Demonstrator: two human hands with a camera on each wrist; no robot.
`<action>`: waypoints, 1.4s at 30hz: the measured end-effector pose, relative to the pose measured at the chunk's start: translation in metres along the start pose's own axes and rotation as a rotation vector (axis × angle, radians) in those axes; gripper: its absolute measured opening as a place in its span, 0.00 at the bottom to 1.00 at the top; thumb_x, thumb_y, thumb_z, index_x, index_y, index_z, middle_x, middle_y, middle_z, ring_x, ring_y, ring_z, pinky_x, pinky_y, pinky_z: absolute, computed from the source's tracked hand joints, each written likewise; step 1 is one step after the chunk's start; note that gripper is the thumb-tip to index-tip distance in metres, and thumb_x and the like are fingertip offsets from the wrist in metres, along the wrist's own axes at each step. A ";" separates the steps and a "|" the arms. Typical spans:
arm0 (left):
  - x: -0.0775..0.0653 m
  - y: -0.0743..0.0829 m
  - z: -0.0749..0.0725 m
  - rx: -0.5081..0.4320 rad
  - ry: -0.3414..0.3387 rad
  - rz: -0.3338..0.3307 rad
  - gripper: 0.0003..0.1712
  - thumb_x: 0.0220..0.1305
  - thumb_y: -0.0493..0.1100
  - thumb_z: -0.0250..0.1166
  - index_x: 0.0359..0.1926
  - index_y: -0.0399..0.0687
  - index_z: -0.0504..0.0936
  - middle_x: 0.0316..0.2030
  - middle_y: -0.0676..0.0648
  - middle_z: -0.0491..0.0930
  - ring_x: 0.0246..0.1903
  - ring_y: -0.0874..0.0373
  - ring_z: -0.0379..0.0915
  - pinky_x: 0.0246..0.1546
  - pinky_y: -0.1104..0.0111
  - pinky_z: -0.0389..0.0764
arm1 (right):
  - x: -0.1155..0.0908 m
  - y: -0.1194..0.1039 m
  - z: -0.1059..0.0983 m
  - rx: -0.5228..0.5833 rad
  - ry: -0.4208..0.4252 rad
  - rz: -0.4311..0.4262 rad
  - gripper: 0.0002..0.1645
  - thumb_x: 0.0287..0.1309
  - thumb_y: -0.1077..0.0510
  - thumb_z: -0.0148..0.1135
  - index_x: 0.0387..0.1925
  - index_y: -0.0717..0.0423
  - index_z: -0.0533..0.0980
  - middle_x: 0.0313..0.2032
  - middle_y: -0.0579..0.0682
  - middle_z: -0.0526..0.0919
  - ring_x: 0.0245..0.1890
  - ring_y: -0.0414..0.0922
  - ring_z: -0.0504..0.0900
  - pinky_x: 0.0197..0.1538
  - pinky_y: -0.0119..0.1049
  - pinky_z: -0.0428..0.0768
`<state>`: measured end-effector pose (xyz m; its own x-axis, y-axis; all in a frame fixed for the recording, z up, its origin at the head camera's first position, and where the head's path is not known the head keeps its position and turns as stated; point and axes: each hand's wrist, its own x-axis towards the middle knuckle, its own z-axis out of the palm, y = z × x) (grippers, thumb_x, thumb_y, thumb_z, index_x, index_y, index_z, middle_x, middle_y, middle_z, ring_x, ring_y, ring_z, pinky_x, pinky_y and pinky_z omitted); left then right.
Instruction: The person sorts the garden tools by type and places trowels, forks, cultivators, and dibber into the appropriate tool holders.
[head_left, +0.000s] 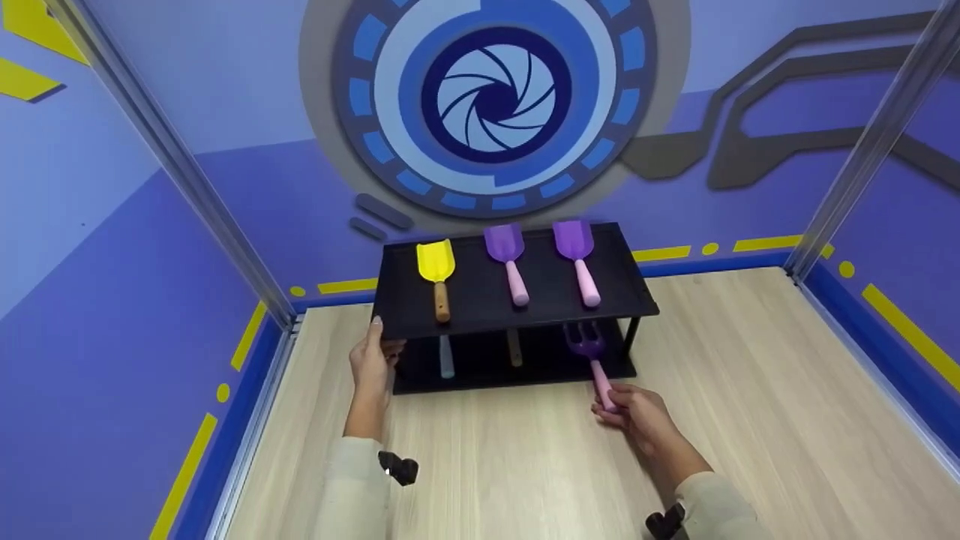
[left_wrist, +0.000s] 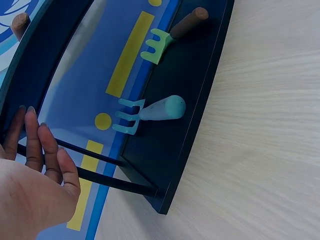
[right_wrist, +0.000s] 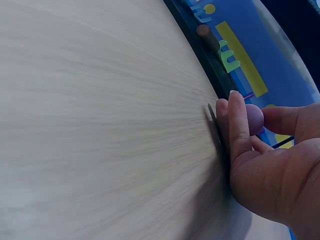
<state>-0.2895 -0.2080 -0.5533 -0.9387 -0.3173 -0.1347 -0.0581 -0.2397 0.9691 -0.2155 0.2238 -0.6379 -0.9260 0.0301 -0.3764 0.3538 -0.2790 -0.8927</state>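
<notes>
A black two-tier rack (head_left: pixel 469 306) stands against the back wall. My left hand (head_left: pixel 370 367) grips the front left corner of its upper shelf, thumb on top and fingers beneath. In the right hand (head_left: pixel 641 416) is the pink handle of a purple hand fork (head_left: pixel 602 384), pinched between thumb and fingers. The fork's tines reach over the right end of the lower shelf. Also on that shelf are a blue hand fork (left_wrist: pixel 159 109) and a green hand fork with a brown handle (left_wrist: pixel 187 26). The right wrist view shows the handle's rounded end (right_wrist: pixel 255 119) between the fingers.
On the upper shelf lie a yellow scoop (head_left: pixel 436 262) with a brown handle, a purple scoop (head_left: pixel 505 244) and another purple scoop (head_left: pixel 574 240), both pink-handled. A wooden tabletop (head_left: pixel 495 465) spreads in front. Printed blue-purple panels (head_left: pixel 255 195) enclose the back and sides.
</notes>
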 end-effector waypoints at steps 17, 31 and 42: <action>-0.001 -0.001 0.001 -0.036 -0.004 0.002 0.28 0.81 0.61 0.58 0.28 0.50 0.84 0.28 0.52 0.85 0.36 0.56 0.77 0.44 0.64 0.74 | 0.007 0.002 0.004 0.021 0.019 -0.047 0.28 0.79 0.66 0.54 0.69 0.83 0.62 0.48 0.62 0.83 0.41 0.44 0.91 0.51 0.35 0.90; -0.001 -0.001 0.000 -0.016 0.000 0.005 0.28 0.81 0.62 0.57 0.30 0.48 0.85 0.28 0.53 0.86 0.36 0.56 0.79 0.45 0.64 0.76 | 0.008 -0.001 0.007 -0.028 0.062 -0.030 0.27 0.80 0.63 0.55 0.68 0.81 0.65 0.48 0.62 0.84 0.42 0.44 0.91 0.52 0.36 0.90; -0.004 0.007 -0.001 -0.060 -0.033 -0.019 0.28 0.83 0.57 0.56 0.32 0.40 0.84 0.28 0.49 0.86 0.35 0.56 0.79 0.42 0.66 0.75 | 0.009 -0.001 0.008 -0.034 0.071 -0.022 0.26 0.79 0.62 0.57 0.66 0.80 0.66 0.44 0.60 0.87 0.40 0.44 0.91 0.50 0.36 0.90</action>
<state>-0.2855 -0.2088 -0.5458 -0.9483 -0.2823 -0.1448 -0.0560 -0.3003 0.9522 -0.2248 0.2169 -0.6384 -0.9220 0.1045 -0.3727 0.3394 -0.2448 -0.9082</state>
